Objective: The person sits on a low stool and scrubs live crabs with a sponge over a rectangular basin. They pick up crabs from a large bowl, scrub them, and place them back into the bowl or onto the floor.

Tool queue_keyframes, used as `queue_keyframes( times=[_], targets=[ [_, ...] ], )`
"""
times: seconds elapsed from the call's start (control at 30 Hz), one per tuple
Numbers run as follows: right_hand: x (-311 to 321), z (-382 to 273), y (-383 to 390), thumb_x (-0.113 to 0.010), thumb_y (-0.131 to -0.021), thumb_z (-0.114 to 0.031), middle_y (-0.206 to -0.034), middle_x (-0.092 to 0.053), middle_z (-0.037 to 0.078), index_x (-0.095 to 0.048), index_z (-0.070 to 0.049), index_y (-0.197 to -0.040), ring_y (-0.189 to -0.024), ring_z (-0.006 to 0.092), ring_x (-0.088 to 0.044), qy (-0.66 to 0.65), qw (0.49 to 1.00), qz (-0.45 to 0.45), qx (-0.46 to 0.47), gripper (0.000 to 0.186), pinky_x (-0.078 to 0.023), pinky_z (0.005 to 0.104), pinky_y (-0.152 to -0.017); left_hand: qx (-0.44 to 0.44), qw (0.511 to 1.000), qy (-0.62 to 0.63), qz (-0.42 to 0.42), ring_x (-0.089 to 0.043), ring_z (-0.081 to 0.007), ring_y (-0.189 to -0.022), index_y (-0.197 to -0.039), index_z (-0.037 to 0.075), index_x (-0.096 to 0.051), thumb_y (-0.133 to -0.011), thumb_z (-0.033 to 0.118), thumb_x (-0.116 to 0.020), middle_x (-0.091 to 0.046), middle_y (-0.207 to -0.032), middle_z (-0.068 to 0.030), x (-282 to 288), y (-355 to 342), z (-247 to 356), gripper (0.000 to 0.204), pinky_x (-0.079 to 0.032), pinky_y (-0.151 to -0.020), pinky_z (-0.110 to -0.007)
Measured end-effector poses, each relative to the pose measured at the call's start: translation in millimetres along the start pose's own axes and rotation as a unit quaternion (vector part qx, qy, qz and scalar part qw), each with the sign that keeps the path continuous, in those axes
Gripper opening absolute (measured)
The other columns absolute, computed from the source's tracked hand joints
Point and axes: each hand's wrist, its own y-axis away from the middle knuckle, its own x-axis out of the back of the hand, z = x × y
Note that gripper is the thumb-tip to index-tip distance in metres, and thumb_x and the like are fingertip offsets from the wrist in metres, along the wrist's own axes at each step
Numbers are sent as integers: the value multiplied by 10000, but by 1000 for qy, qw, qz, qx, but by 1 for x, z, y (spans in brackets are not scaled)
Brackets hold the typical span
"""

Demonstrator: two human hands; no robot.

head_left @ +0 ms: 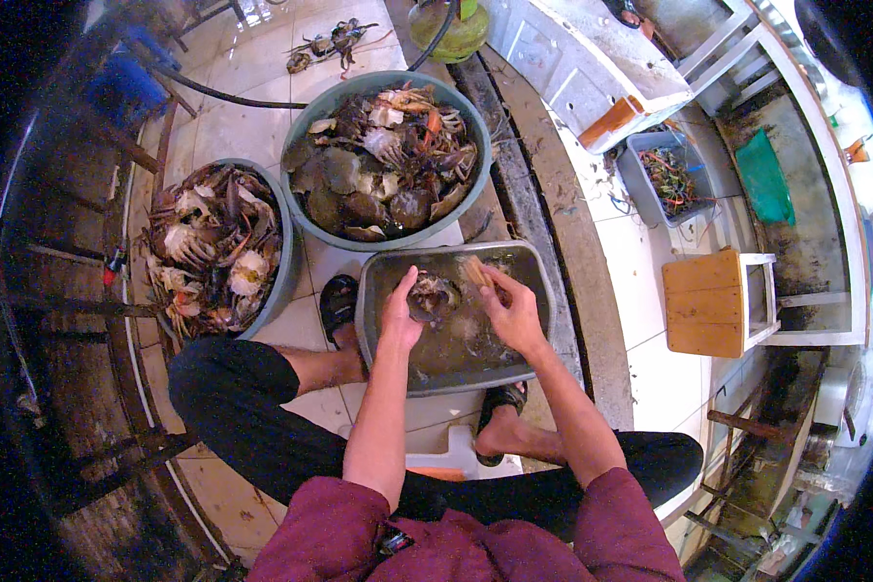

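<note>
In the head view, the left hand point(401, 315), partly curled, grips a dark crab point(435, 297), its long axis unclear, over the grey basin point(455, 386), while the right hand point(514, 315) pinches a tan tool point(474, 271) slanting away and leftward.

"How is the left hand point(401, 312) set?"

"Above the basin point(456, 384), by its left edge — fingers pointing away from the body, palm turned inward, grip closed."

"And the right hand point(510, 312)?"

"Nearer the right edge, knuckles bent, thumb and fingertips drawn into a pinch."

"The arms?"

"Bare forearms: the left forearm point(378, 427) runs almost straight out over the near left corner, while the right forearm point(577, 407) slants inward over the near right corner — and the knees spread wide."
</note>
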Motion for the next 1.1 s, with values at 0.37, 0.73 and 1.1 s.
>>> queue_keyframes(
  times=[0.37, 0.73, 1.1],
  targets=[
    [-23, -29, 26, -567, -803, 27, -1196, -519, 219, -574, -48, -1236, -1039, 403, -499, 159, 971, 50, 171, 439, -419, 442, -921, -117, 988, -71, 76, -643, -191, -799, -939, 42, -675, -769, 208, -760, -672, -927, -55, -46, 26, 5, 252, -521, -701, -359],
    [-16, -10, 32, -568, -729, 56, -1233, -483, 257, -539, -102, -1301, -1087, 435, -465, 151, 976, 62, 146, 593, -411, 479, -950, -84, 989, -103, 72, -636, -163, -785, -934, 13, -682, -800, 199, -747, -679, -879, -63, -69, 42, -3, 239, -513, -704, -324],
    [-15, -5, 52, -600, -799, 34, -1215, -519, 226, -570, -68, -1256, -1057, 403, -506, 174, 973, 57, 143, 469, -439, 431, -901, -127, 983, -123, 52, -630, -149, -733, -909, 8, -693, -798, 165, -738, -684, -879, -59, -70, 42, 13, 198, -508, -693, -303]
  ],
)
